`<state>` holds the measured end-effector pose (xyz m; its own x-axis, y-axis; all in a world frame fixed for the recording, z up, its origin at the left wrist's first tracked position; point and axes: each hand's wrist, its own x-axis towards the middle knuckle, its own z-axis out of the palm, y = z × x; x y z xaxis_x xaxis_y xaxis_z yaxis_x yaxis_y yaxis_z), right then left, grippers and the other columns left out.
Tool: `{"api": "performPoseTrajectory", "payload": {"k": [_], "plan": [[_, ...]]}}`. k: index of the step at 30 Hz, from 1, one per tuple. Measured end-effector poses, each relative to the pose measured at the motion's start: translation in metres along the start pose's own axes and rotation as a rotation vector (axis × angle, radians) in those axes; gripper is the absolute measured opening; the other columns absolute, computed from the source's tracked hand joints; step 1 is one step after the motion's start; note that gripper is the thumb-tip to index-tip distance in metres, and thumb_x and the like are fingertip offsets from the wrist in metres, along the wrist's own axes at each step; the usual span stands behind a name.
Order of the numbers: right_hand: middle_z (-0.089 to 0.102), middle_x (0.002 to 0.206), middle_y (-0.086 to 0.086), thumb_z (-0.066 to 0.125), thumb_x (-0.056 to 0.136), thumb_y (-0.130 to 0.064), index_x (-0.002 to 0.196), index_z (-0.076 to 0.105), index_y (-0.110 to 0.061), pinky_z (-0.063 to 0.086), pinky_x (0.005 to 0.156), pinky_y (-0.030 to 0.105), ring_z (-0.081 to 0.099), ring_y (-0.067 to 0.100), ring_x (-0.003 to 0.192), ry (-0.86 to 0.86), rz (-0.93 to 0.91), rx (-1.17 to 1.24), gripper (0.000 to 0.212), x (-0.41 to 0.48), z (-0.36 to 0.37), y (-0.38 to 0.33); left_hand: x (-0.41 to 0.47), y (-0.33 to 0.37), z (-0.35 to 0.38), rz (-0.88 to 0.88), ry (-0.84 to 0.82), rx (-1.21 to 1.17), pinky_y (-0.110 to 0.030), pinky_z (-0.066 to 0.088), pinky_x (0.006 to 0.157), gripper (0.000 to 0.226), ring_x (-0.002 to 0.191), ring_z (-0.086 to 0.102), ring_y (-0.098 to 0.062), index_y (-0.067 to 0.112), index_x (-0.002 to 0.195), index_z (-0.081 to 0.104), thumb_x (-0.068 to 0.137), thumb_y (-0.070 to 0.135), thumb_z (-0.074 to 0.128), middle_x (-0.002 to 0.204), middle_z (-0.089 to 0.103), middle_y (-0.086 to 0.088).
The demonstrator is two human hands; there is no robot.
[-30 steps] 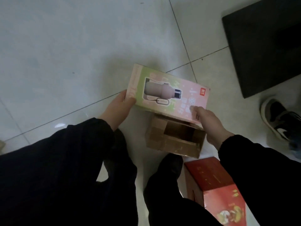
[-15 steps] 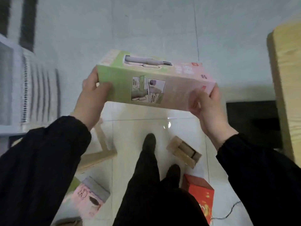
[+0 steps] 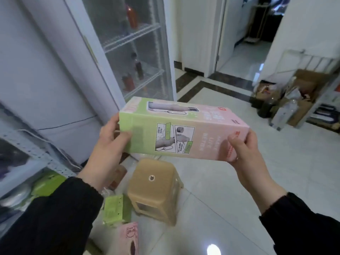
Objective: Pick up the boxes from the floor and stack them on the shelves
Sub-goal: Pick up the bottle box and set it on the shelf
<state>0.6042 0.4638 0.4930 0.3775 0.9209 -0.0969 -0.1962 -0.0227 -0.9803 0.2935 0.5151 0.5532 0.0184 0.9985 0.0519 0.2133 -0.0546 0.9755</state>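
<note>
A long green-and-pink box (image 3: 176, 133) with a flask printed on it is held level in front of me, well above the floor. My left hand (image 3: 108, 142) grips its green end and my right hand (image 3: 242, 150) grips its pink end. On the floor below lie a small green box (image 3: 113, 210) and a pink box (image 3: 128, 238). A white perforated metal shelf (image 3: 35, 153) stands at the left, with green and silvery items on its lower level.
A tan plastic stool (image 3: 154, 188) stands on the tiled floor just under the held box. A glass-door fridge (image 3: 128, 52) with bottles rises behind. At the right stand cardboard boxes and bottles (image 3: 287, 100) by a rack. An open doorway (image 3: 244, 43) lies beyond.
The box has come up off the floor to chest height, held in both hands throughout. My view has swung up from the floor to the room, shelf and fridge.
</note>
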Motion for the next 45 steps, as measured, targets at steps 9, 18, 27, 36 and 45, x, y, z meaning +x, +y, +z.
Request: {"api": "performPoseTrajectory", "payload": {"k": [9,18,27,36,45], "plan": [[0.07,0.102,-0.027,0.063,0.097,-0.032,0.11,0.056,-0.054,0.051,0.1,0.063,0.066,0.018,0.112,-0.345,-0.11,-0.05,0.026,-0.071,0.273,-0.014,-0.093,0.001,-0.267,0.063,0.5,-0.107,-0.033,0.05,0.085,0.03,0.098,0.066,-0.002,0.048,0.111,0.059,0.09,0.026,0.064,0.108,0.07,0.021],[0.067,0.106,-0.034,0.067,0.059,-0.075,0.107,0.045,-0.068,0.054,0.087,0.045,0.064,0.004,0.108,-0.712,-0.143,-0.127,0.053,-0.134,0.438,0.007,-0.171,-0.021,-0.4,0.031,0.822,-0.045,-0.027,0.051,0.077,0.04,0.09,0.065,0.005,0.037,0.115,0.055,0.102,0.0,0.048,0.108,0.068,0.008],[0.071,0.1,-0.022,0.065,0.096,-0.012,0.115,0.046,-0.046,0.048,0.066,0.013,0.064,-0.019,0.077,-0.967,-0.136,-0.116,0.043,-0.112,0.542,0.008,-0.179,-0.026,-0.435,0.028,1.082,-0.063,-0.041,0.056,0.079,0.038,0.103,0.068,-0.019,0.033,0.117,0.054,0.099,-0.001,0.054,0.107,0.073,0.008],[0.072,0.102,-0.014,0.075,0.074,-0.039,0.128,0.037,-0.043,0.046,0.065,0.007,0.064,-0.018,0.083,-1.16,-0.196,-0.073,0.066,-0.106,0.625,0.018,-0.169,-0.036,-0.459,0.054,1.244,-0.008,-0.026,0.062,0.068,0.051,0.096,0.071,-0.002,0.035,0.124,0.048,0.091,0.0,0.064,0.11,0.071,0.017],[0.061,0.12,-0.008,0.075,0.083,-0.011,0.137,0.035,-0.026,0.051,0.069,0.007,0.064,-0.016,0.09,-1.011,-0.348,-0.081,0.069,-0.088,0.717,0.014,-0.103,-0.058,-0.571,0.065,1.13,0.215,-0.041,0.06,0.09,0.058,0.116,0.062,-0.01,0.048,0.135,0.045,0.092,0.019,0.072,0.133,0.054,0.005]]}}
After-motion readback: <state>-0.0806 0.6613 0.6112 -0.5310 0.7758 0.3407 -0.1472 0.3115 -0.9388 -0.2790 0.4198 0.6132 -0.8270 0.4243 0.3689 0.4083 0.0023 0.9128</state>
